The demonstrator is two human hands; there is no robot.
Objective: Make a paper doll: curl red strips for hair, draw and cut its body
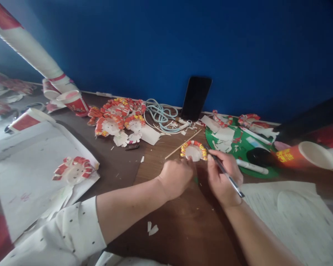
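Observation:
A paper-cup craft [192,152], a white round base with a fringe of curled red and yellow strips, lies on the brown table. My left hand [176,179] is closed at its lower edge, the fingertips against the white part and partly hidden. In my right hand [224,177] is a pen [229,176] with a clear barrel, slanting across the fingers. The pen's upper end points at the craft's right edge, close to the curls. A thin wooden stick [180,146] lies just left of the craft.
Several similar fringed crafts [111,125] are heaped at the back left, beside a pale blue cord [162,114]. A black phone [197,98] leans on the blue wall. Right of me are a green sheet [238,147], a white marker [252,166] and an orange paper cup [296,157].

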